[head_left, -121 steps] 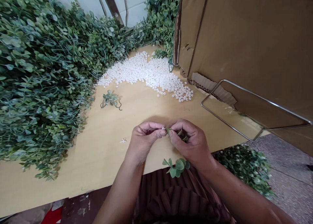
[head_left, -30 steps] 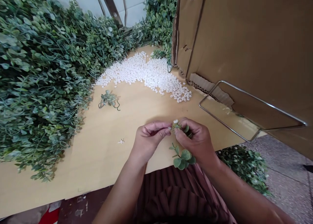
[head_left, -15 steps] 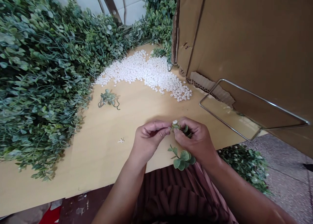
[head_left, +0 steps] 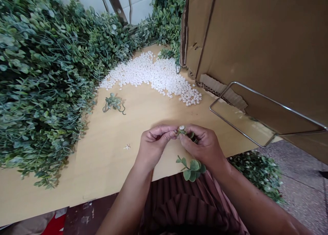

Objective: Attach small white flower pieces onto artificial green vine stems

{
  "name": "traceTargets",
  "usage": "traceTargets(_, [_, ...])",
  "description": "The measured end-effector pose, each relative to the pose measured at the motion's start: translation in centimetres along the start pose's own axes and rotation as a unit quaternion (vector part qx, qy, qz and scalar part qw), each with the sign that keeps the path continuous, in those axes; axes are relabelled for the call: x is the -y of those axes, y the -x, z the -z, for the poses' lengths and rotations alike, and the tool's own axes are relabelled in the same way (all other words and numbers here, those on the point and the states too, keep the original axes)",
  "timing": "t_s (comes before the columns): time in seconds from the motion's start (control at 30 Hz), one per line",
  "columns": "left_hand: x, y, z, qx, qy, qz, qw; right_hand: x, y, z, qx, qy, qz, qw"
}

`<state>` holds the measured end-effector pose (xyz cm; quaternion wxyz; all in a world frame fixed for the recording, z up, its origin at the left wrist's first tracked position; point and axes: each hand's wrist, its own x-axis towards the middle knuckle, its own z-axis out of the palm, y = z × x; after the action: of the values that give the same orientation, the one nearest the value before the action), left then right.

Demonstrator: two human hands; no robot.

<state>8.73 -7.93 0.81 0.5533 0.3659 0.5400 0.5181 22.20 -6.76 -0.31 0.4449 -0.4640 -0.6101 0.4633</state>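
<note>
From the head view I see both hands meeting over the near edge of the table (head_left: 107, 153). My left hand (head_left: 153, 147) has its fingers curled in, thumb and forefinger pressed together at the tip of a sprig (head_left: 191, 168). My right hand (head_left: 205, 147) pinches the same sprig from the other side, its thumb lying along the stem and the other fingers folded around it. Right between the two sets of fingertips sits a small white bud (head_left: 181, 128), touching the sprig's top end and facing up and away from me. The sprig's long axis runs from that bud at the fingertips down and toward me, under the right palm, so its round leaves hang out below the heel of the right hand, over my striped lap. The middle of the stem is hidden inside the right hand, so I cannot tell how it bends there.

Beyond the fingers, well apart, a heap of white buds (head_left: 153, 76) lies spread on the table. To the left of the left fingers, near them, lies one tiny white piece (head_left: 126, 146), and farther out a loose sprig (head_left: 112, 103). A bank of foliage (head_left: 43, 77) fills the far left. To the right of the right fingers a wire frame (head_left: 256, 118) leans by a cardboard box (head_left: 256, 40).
</note>
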Motion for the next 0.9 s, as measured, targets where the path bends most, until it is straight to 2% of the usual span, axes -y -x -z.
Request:
traceTargets(0.33, [0.3, -0.1, 0.0, 0.013, -0.014, -0.004, 1.0, -0.1, 0.0, 0.0, -0.014, 0.057, 0.045, 0.997])
traceTargets(0.57, [0.4, -0.4, -0.5, 0.029, -0.01, -0.023, 0.999, -0.3, 0.0, 0.0, -0.01, 0.049, 0.029, 0.998])
traceTargets(0.77, [-0.5, 1.6, 1.2, -0.055, -0.083, -0.084, 0.991, -0.2, -0.1, -0.3, -0.015, 0.012, -0.027, 0.999])
traceTargets(0.8, [-0.9, 2.2, 1.3, -0.048, -0.107, -0.096, 0.988, -0.3, -0.2, -0.4, -0.019, 0.016, -0.033, 0.999])
traceTargets(0.9, [-2.0, 3.6, 0.9, 0.022, -0.182, -0.099, 0.978, -0.5, -0.3, -0.7, -0.022, 0.045, -0.029, 0.998])
